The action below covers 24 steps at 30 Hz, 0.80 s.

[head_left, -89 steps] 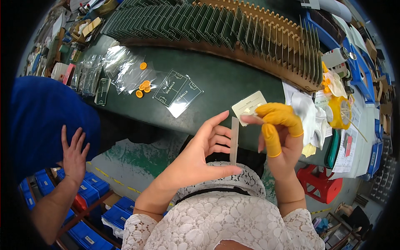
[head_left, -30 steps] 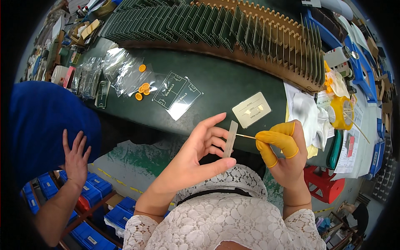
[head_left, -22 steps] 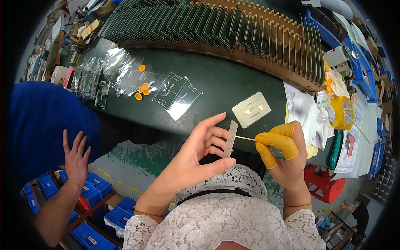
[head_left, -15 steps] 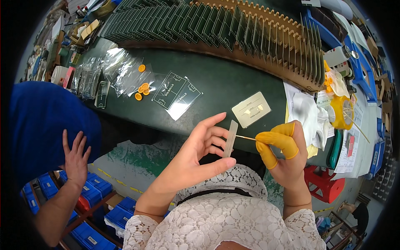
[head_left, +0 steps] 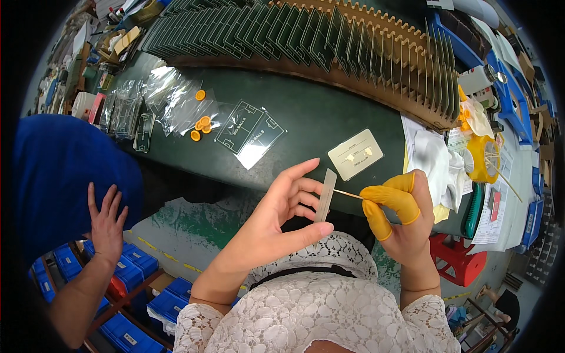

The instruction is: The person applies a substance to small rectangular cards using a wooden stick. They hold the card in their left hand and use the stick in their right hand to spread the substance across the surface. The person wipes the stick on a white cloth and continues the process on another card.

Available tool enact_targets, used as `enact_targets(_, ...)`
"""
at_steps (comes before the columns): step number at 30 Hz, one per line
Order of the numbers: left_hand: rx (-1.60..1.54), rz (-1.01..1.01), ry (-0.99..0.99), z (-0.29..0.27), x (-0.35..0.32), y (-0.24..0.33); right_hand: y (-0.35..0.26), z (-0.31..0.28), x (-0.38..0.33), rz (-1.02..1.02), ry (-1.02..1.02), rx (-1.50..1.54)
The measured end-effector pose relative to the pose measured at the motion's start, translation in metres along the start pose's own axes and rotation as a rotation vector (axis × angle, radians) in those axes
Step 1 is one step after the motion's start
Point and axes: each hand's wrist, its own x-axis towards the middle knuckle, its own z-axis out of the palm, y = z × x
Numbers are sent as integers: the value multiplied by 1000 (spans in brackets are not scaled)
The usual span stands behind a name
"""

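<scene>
Head view: right hand (head_left: 400,215) has come clear of the pale card (head_left: 355,155), fingertips pinching a stick (head_left: 348,194) now levelled at the held card (head_left: 324,197), so work there looks under way. Left hand (head_left: 273,220), half-curled, grips that card by its edges, between the hands.

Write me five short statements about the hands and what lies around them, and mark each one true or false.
1. The left hand holds a thin pale piece. True.
2. The right hand grips a stick that points away from that piece. False: the stick points toward it.
3. All the right hand's fingers are bare. False: some wear yellow covers.
4. Green cards stand in a brown rack. True.
5. The orange discs lie right of the cream card. False: they lie to its left.
</scene>
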Motion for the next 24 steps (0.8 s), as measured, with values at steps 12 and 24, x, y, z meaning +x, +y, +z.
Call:
enact_targets(12,6,4,-13,-2,1,-2,0,-1,0,-2,-14,-8)
enact_targets(24,-46,11,82,-6,1,-2,18,2,-5,151,77,-118)
